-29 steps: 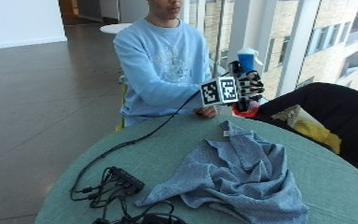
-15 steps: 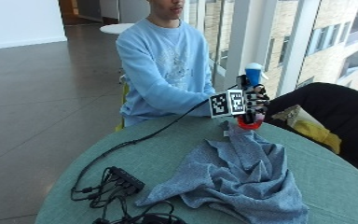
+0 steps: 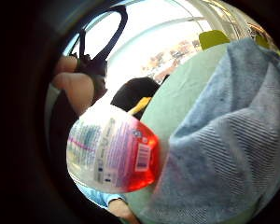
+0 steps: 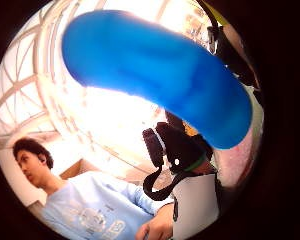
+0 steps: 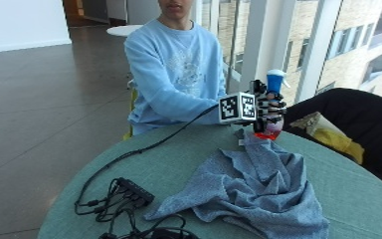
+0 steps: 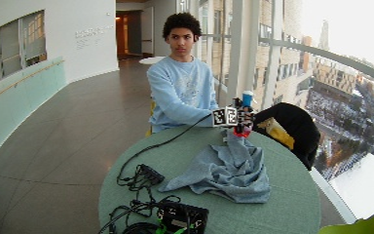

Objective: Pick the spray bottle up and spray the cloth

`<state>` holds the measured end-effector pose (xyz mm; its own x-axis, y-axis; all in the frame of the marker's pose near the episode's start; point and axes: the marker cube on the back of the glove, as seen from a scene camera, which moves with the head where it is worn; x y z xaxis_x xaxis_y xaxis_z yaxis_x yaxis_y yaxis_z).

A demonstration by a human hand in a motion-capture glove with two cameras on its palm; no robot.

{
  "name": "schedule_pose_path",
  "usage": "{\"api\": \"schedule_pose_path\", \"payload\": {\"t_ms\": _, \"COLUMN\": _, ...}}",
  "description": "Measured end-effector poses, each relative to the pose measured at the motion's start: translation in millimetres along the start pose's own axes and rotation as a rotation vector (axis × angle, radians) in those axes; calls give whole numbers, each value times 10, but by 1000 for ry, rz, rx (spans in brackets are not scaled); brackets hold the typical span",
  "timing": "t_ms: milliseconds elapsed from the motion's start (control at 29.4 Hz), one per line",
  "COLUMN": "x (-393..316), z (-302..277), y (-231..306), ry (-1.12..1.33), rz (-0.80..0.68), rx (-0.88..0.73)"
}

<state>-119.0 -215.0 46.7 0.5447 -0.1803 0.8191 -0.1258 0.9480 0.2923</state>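
Note:
My gloved right hand [image 5: 269,107] grips the spray bottle [image 5: 271,104] upright just above the far edge of the crumpled blue-grey cloth [image 5: 254,191], which lies on the round green table [image 5: 144,174]. The bottle has a blue spray head [image 5: 274,80] and red liquid at its base [image 5: 268,134]. In the little finger side palm view the bottle's label and red base [image 3: 114,156] hang beside the cloth [image 3: 228,140]. The blue spray head [image 4: 160,75] fills the thumb side palm view. In the wide outside view the hand [image 6: 241,118] holds the bottle over the cloth's [image 6: 229,168] far end.
A black cable bundle and power strip [image 5: 121,196] lie on the table's near left. A black chair with a yellow item [image 5: 350,132] stands at the table's right side. More black gear [image 6: 174,217] sits at the front edge.
My hand has carried the bottle to the right and a little lower, from beside the cloth's far edge to just above it.

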Motion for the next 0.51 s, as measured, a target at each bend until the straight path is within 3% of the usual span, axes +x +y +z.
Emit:
{"api": "schedule_pose_path", "payload": {"t_ms": 272, "x": -121, "z": -848, "y": 300, "ry": 284, "rz": 5, "rx": -84}}
{"api": "schedule_pose_path", "payload": {"t_ms": 509, "x": -146, "z": -1670, "y": 936, "ry": 630, "rz": 65, "rx": -165}}
